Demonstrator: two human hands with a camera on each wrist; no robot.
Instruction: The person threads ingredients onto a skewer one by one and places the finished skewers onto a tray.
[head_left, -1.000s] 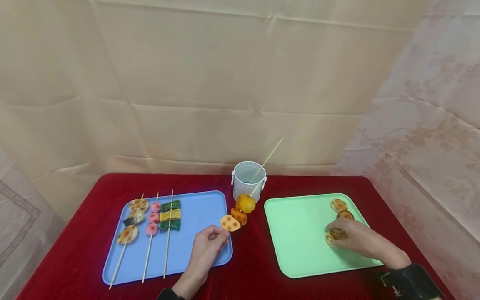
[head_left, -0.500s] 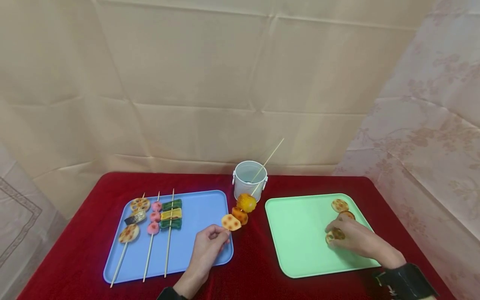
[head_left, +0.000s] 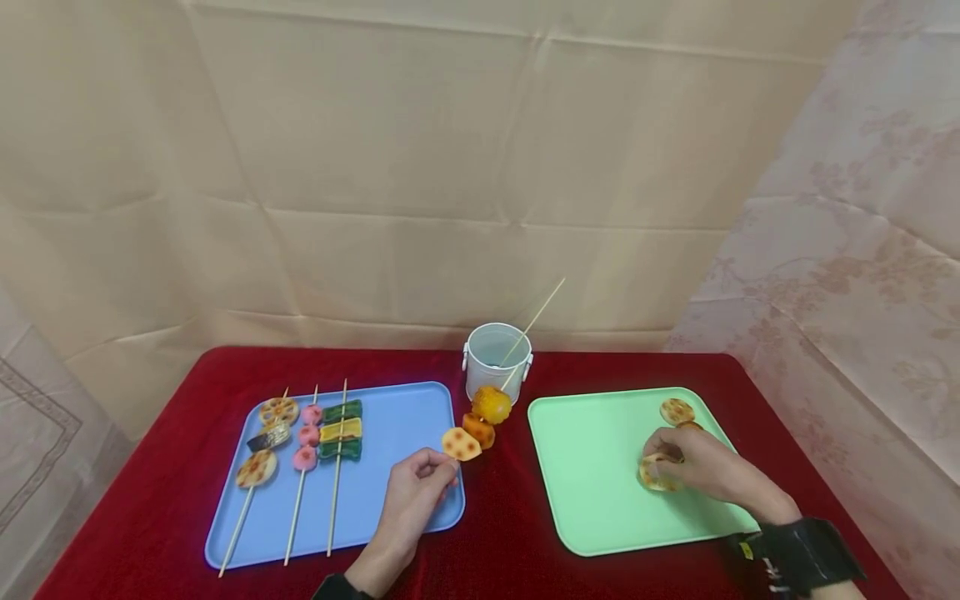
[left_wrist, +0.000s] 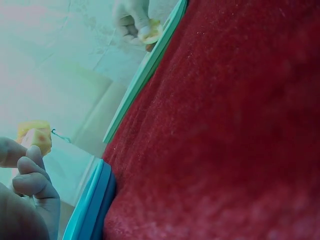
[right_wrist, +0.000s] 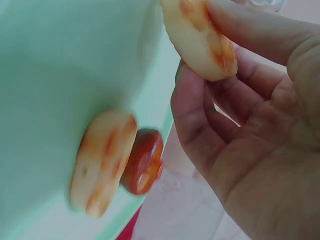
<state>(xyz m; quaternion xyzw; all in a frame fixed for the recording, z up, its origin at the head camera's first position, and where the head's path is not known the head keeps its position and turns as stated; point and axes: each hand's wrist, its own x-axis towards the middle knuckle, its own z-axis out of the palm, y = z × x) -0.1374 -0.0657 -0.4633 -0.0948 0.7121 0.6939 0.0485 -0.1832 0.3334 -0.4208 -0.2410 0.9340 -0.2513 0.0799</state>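
Head view: the left hand (head_left: 418, 493) pinches the lower end of a skewer (head_left: 544, 306); its threaded food pieces (head_left: 478, 431) sit between that hand's one and two o'clock, the white bucket (head_left: 482, 380) farther off at one. Over the green tray (head_left: 592, 500), the right hand (head_left: 703, 462) grips a browned slice (head_left: 652, 476) between thumb and fingers, toward its nine o'clock. Another slice (head_left: 677, 410) lies at that hand's eleven o'clock, just beside a reddish-brown piece (right_wrist: 143, 162).

The red cloth (head_left: 510, 521) looks velvety, the blue tray (head_left: 408, 417) and green tray (head_left: 600, 467) smooth plastic, the bucket (head_left: 477, 375) metal, the held skewer (head_left: 538, 313) wood.
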